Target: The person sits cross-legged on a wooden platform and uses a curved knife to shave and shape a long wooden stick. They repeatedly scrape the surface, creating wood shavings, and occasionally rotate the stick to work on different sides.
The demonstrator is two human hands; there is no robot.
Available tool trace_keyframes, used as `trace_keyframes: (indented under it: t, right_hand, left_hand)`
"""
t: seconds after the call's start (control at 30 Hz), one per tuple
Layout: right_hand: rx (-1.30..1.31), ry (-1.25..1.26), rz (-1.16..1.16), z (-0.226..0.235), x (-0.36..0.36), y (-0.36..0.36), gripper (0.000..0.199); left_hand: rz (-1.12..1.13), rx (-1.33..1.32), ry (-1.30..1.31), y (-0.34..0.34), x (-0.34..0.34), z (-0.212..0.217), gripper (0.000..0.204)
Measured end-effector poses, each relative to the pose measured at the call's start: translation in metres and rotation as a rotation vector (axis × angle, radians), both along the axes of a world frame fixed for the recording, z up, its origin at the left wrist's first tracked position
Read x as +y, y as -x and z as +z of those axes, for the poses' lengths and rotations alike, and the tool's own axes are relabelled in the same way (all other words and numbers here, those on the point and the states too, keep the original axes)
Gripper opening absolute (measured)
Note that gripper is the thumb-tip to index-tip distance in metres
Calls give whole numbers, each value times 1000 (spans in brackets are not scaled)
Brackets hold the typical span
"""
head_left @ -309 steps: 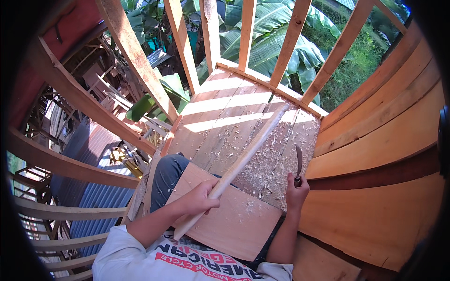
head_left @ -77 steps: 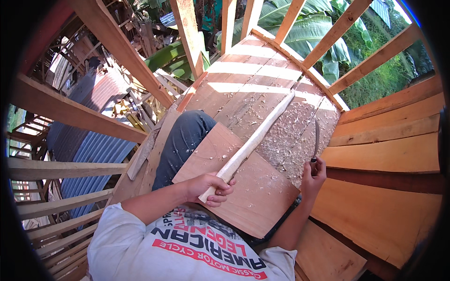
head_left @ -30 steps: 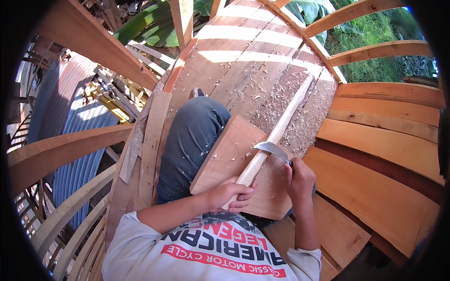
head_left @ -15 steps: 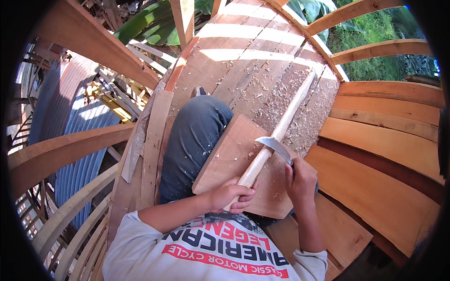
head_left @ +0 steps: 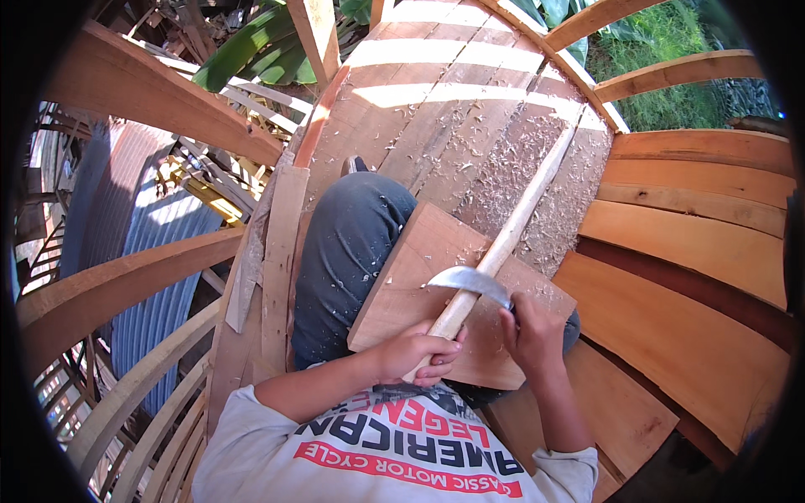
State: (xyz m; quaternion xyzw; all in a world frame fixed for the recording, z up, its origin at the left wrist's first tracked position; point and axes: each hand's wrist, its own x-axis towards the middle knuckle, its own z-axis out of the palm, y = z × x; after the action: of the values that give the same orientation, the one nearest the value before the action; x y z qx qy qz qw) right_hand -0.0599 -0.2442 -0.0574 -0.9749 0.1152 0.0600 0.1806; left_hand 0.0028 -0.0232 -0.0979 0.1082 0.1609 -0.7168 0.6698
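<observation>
A long pale wooden pole [head_left: 530, 198] slants from my lap out over the shaving-strewn planks. My left hand [head_left: 422, 354] is wrapped round its near end. In my right hand [head_left: 537, 333] is a curved knife [head_left: 475, 282], gripped by its handle, which my fingers mostly cover. Its broad hooked blade lies across the pole, a little beyond my left hand, with the tip pointing left. Beneath the pole, a thick wooden board [head_left: 419, 260] rests over my legs, and a few shavings are scattered on it.
Wood shavings [head_left: 503, 168] cover the plank floor [head_left: 402, 126] ahead. Stacked orange-brown boards [head_left: 683, 293] stand at my right. Curved wooden ribs [head_left: 126, 260] rise on the left, with corrugated metal sheets [head_left: 159, 310] beyond them. Green plants [head_left: 662, 75] grow past the far right frame.
The knife blade has slid along the pole toward me and to the left, my right hand moving with it. My left hand keeps its grip on the near end.
</observation>
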Motion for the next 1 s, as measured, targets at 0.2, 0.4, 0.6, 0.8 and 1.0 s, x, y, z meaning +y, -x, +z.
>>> trace_keyframes:
  t: [0.2, 0.4, 0.6, 0.8, 1.0]
  right_hand:
    - [-64, 33, 118, -1, 1, 8, 21]
    - [-67, -37, -161, 2, -17, -11, 19]
    - [-119, 60, 1, -3, -14, -9, 22]
    - [-106, 68, -101, -11, -21, -13, 22]
    - [-141, 86, 56, -3, -14, -13, 31]
  left_hand:
    - [-21, -95, -13, 2, -4, -2, 13]
    - [-20, -52, 15, -3, -4, -1, 16]
    - [-29, -80, 14, -1, -2, -1, 18]
    - [-31, 2, 35, -7, 0, 0, 18]
    - [-25, -9, 33, -5, 1, -1, 17]
